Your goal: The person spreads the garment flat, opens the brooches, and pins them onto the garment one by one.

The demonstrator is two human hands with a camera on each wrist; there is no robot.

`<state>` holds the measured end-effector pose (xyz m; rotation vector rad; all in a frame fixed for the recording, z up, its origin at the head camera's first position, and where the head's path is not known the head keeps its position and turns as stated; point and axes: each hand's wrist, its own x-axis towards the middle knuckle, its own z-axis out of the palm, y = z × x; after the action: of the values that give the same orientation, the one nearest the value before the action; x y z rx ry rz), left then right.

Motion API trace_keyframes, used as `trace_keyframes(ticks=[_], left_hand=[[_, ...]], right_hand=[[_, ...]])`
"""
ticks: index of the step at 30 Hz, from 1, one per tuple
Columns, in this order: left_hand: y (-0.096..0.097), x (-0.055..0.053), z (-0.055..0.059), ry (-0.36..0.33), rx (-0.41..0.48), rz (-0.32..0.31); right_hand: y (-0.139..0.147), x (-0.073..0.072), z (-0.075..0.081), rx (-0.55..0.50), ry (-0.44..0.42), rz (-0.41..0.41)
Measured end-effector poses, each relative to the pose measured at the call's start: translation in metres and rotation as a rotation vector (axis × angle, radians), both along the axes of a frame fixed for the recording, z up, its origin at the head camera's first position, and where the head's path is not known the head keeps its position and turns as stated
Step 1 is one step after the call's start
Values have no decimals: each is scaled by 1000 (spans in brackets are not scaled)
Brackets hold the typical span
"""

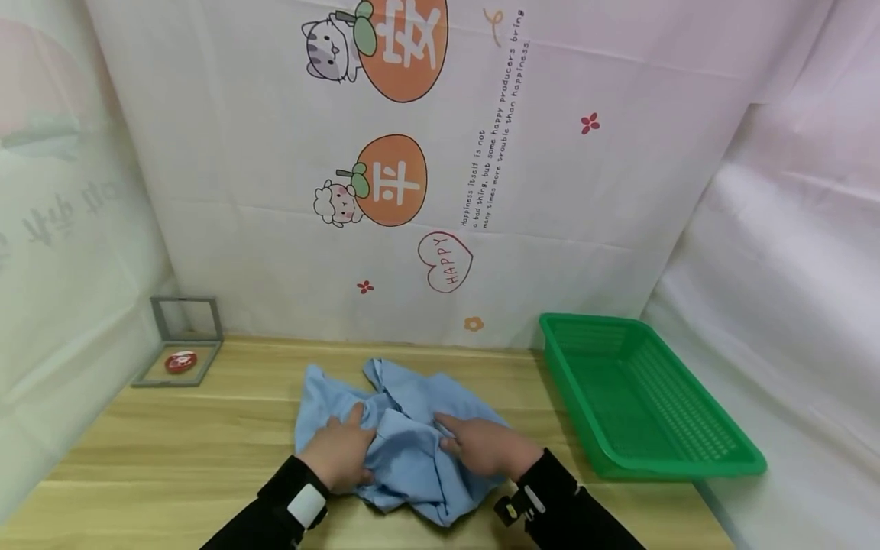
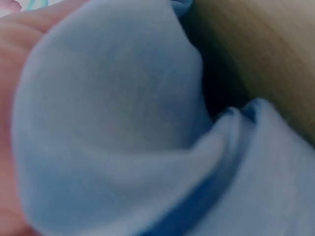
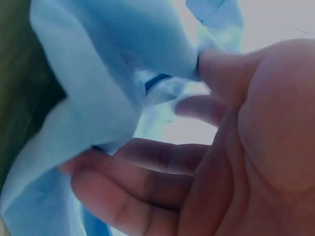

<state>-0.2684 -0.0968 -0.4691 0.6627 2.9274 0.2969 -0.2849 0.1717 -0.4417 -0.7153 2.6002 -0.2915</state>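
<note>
A crumpled light blue cloth (image 1: 409, 458) lies in loose folds on the wooden table, between both hands. At its left side my left hand (image 1: 340, 454) holds a bunched part, thumb toward the middle; up close in the left wrist view, a rounded fold of the cloth (image 2: 108, 98) hides most of that hand. My right hand (image 1: 488, 447) is at the cloth's right side, index finger reaching over the fabric. In the right wrist view its fingers (image 3: 133, 196) are spread and loosely bent, touching a hanging fold, with the thumb against the upper fabric.
A green plastic basket (image 1: 596, 412) stands at the right of the table (image 1: 227, 451). At the back left is an opened grey-framed case (image 1: 211, 359) with a small red round item (image 1: 181, 362) in it. White printed sheets (image 1: 522, 290) enclose the back and sides.
</note>
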Motion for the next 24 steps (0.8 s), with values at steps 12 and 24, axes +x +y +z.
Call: trace_keyframes(ticks=[12,24], left_hand=[[1,4,2,126,-24,4],[-12,-3,0,142,37,71]], right_hand=[[-9,-1,-23,88,141,-22],[42,-15,14,-310,144,-215]])
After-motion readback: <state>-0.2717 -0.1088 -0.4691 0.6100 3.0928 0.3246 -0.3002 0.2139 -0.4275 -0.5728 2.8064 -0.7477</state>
